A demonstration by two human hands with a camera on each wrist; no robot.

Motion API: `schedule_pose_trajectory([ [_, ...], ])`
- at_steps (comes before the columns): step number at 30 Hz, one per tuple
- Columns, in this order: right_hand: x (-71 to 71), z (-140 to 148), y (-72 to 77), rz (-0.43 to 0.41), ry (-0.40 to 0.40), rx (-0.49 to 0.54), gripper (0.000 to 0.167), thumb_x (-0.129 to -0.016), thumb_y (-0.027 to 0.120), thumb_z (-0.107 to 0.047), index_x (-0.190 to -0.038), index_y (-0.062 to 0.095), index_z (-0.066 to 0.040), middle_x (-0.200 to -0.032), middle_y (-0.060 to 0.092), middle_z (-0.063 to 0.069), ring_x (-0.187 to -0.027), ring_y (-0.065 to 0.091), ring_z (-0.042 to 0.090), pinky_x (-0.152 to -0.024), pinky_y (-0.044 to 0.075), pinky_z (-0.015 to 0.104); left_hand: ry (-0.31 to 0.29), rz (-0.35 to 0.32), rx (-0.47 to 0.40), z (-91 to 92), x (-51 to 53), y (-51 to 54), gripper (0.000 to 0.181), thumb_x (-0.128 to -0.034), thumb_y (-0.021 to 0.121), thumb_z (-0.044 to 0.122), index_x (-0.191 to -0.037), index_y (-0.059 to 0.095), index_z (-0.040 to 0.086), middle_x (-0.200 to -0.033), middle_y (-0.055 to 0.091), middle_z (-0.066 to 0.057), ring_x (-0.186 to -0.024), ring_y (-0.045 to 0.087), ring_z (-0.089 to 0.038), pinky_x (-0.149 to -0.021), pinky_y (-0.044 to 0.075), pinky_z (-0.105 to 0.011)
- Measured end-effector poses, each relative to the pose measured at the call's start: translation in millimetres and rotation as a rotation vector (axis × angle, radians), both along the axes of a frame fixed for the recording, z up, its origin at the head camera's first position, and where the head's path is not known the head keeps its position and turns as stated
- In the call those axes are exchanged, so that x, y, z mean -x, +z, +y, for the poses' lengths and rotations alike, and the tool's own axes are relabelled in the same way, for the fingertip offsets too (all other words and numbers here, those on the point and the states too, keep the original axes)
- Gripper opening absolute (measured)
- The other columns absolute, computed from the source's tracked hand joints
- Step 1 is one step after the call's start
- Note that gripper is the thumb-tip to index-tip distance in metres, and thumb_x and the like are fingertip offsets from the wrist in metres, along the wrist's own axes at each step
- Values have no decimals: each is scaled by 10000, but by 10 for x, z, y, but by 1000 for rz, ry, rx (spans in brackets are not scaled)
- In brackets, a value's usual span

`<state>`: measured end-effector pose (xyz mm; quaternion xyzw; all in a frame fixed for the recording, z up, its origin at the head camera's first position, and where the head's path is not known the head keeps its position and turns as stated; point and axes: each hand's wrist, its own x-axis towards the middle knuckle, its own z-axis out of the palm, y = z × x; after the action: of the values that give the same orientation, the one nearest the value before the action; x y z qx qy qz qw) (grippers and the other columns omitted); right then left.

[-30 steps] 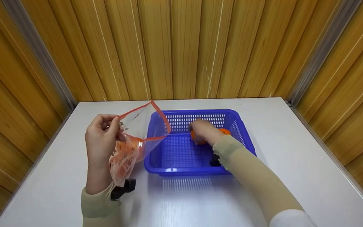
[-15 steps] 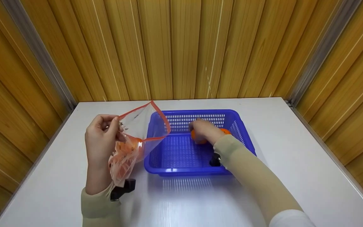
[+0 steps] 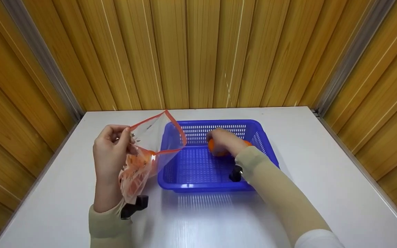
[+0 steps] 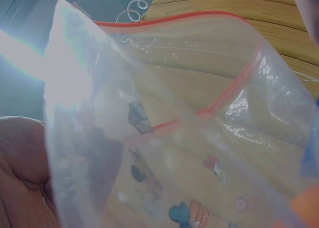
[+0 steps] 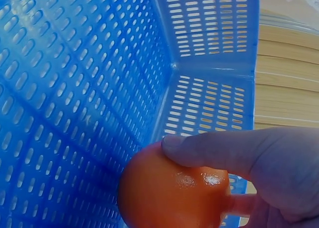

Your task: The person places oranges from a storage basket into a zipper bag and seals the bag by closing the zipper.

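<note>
My left hand (image 3: 110, 153) pinches the edge of a clear zip bag (image 3: 160, 134) with a red rim; the bag's mouth gapes toward the basket. Orange fruit (image 3: 138, 162) shows through its lower part. In the left wrist view the bag (image 4: 169, 88) fills most of the picture, with small printed figures on it. Inside the blue basket (image 3: 198, 186), my right hand (image 3: 224, 141) grips an orange (image 3: 213, 147). The right wrist view shows the thumb on top of that orange (image 5: 169, 193); the other fingers are partly hidden.
Another orange (image 3: 247, 143) lies in the basket beside the right wrist. The basket stands on a white table (image 3: 198, 220). Wood-patterned walls (image 3: 202, 55) rise behind the table and at both sides. The bag's rim overlaps the basket's left edge.
My right hand has risen very slightly with its fingers round the orange. The left hand and the bag have stayed in place.
</note>
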<state>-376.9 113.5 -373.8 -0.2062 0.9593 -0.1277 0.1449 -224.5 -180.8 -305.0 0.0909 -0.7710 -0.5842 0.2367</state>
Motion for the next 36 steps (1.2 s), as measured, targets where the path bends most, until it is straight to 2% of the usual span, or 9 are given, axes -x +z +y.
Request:
schedule_pose_trajectory([
  [10,30,22,63,1,22,100,533,-695,787,-35,-1221,707,-72,-1193,662,172,-1036,600,301,-914,567,420,-7,13,2,4,-4,7,152,-1020,638,123,-1127,659,17,-748,627,-7,-513,613,-105,-531,596,-223],
  [20,33,105,162,-75,-31,247,577,-750,823,-87,-1301,656,-125,-1286,641,155,-1073,622,319,-940,586,444,-8,12,4,2,-2,4,147,-1019,637,117,-1123,660,15,-735,619,2,-508,601,-95,-511,583,-213],
  [26,-2,148,260,-115,-72,338,598,-796,838,-142,-1354,625,-174,-1379,600,145,-1160,606,356,-1016,560,504,-8,-5,2,-7,2,-2,154,-1024,632,128,-1134,656,24,-745,621,-2,-513,606,-102,-517,589,-219],
  [30,-32,167,312,-105,-65,390,566,-817,832,-158,-1346,631,-194,-1412,580,134,-1201,587,370,-1052,540,535,-11,-3,3,-13,3,-5,153,-1023,633,126,-1132,655,22,-741,622,0,-512,606,-102,-518,591,-220],
  [36,-62,190,352,-94,-45,483,529,-819,824,-170,-1313,643,-222,-1369,604,112,-1171,602,349,-1040,554,504,-15,7,-1,-13,3,-6,142,-1023,627,114,-1122,652,15,-730,615,11,-507,599,-92,-513,588,-218],
])
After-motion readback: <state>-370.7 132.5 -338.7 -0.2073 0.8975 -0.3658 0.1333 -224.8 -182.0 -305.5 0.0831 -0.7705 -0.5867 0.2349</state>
